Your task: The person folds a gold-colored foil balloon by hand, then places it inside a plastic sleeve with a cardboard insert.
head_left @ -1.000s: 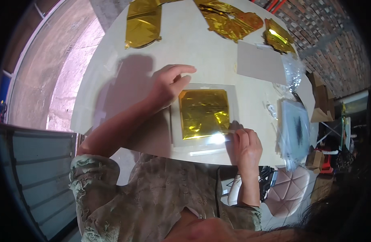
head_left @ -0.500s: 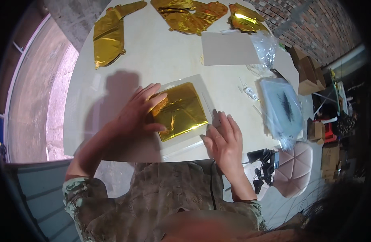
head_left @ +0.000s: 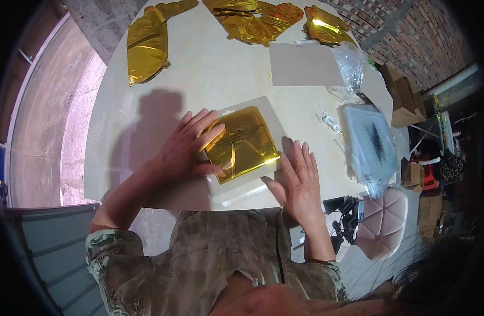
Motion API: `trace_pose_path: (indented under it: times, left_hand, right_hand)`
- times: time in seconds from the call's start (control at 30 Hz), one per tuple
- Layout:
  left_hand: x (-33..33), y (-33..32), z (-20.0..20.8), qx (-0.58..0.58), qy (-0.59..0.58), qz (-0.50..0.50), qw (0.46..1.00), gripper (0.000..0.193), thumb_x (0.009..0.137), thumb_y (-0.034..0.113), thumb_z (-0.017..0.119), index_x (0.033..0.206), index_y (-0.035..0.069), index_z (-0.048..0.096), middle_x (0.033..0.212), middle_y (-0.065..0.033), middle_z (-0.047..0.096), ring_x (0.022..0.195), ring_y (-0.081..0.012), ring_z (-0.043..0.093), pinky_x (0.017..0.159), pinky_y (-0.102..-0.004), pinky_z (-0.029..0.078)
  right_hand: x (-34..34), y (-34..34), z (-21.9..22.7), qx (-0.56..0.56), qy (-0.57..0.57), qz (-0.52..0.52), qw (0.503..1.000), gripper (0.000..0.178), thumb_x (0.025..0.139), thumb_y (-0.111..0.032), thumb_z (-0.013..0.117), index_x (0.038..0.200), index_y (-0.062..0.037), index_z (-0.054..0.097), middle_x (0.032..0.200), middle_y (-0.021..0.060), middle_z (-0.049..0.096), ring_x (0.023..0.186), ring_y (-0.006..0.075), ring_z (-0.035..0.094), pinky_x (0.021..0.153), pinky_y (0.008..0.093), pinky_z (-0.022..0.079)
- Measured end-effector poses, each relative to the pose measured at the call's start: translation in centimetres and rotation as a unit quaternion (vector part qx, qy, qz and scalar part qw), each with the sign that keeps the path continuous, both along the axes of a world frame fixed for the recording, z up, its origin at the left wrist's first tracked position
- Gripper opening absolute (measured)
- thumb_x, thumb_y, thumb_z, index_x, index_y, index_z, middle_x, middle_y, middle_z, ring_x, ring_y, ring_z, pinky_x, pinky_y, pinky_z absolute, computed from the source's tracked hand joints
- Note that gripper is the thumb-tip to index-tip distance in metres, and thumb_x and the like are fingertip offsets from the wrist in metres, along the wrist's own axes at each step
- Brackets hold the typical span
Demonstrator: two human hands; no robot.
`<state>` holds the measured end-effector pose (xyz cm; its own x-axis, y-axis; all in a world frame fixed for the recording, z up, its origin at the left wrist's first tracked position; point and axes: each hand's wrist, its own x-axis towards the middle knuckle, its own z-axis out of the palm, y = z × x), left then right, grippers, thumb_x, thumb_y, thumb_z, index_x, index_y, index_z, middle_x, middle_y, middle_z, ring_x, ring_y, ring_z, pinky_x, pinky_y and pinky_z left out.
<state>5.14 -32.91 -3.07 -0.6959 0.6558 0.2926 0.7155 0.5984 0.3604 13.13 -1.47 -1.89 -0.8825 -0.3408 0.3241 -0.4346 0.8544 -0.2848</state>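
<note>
A folded gold foil sheet, shiny and nearly square, lies flat on the table within a clear plastic bag, whose margin shows around it. My left hand rests with fingers spread on the foil's left side, the thumb at its lower left corner. Beside the bag's right edge, my right hand lies with its fingers stretched out and the thumb apart, gripping nothing. Whether its fingertips touch the bag I cannot tell.
Flat gold foil balloons lie along the table's far side. A grey card and crumpled clear plastic sit at the far right. Nearer on the right is a stack of clear bags. A padded chair stands beyond the table edge.
My right hand's fingers have straightened and its thumb has spread away from them. The left hand stays on the foil, which looks a little flatter. The whole view has shifted slightly.
</note>
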Motion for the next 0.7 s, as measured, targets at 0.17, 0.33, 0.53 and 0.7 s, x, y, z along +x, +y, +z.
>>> trace_pose_path:
  times: [0.17,0.33,0.53,0.7]
  left_hand:
    - [2.1,1.8,2.0,0.028,-0.015,0.003,0.999,0.084,0.079,0.044,0.078,0.146,0.007,0.045,0.153,-0.0227,0.037,0.145,-0.0438,0.031,0.119,-0.0612,0.021]
    - [1.3,6.8,1.8,0.014,0.026,-0.046,0.999,0.059,0.088,0.033,0.072,0.139,0.009,0.057,0.154,-0.0202,0.041,0.147,-0.0372,0.032,0.120,-0.0581,0.021]
    - [0.5,8.1,-1.0,-0.004,0.013,-0.071,0.997,0.059,0.089,0.033,0.071,0.142,0.014,0.056,0.157,-0.0143,0.040,0.149,-0.0324,0.032,0.123,-0.0549,0.018]
    - [0.6,8.1,-0.9,0.003,0.047,-0.090,0.995,0.060,0.086,0.036,0.072,0.140,0.013,0.059,0.155,-0.0142,0.043,0.146,-0.0316,0.036,0.122,-0.0533,0.020]
  right_hand:
    - [0.7,3.4,0.4,-0.041,0.040,0.071,0.996,0.039,0.077,-0.011,0.077,0.115,-0.0051,0.070,0.140,0.0180,0.056,0.130,0.0408,0.052,0.105,0.0479,0.046]
    - [0.0,2.3,2.0,-0.042,0.039,0.144,0.988,0.035,0.071,0.004,0.074,0.105,-0.0052,0.071,0.109,0.0073,0.068,0.095,0.0287,0.065,0.083,0.0377,0.055]
    - [-0.9,1.5,2.0,0.013,-0.036,0.132,0.990,0.024,0.075,-0.002,0.077,0.097,-0.0032,0.069,0.100,0.0088,0.065,0.090,0.0290,0.063,0.079,0.0364,0.054]
    - [-2.6,1.3,3.5,-0.027,-0.125,0.194,0.973,0.016,0.079,-0.003,0.075,0.093,-0.0037,0.067,0.094,0.0088,0.062,0.089,0.0282,0.061,0.078,0.0371,0.053]
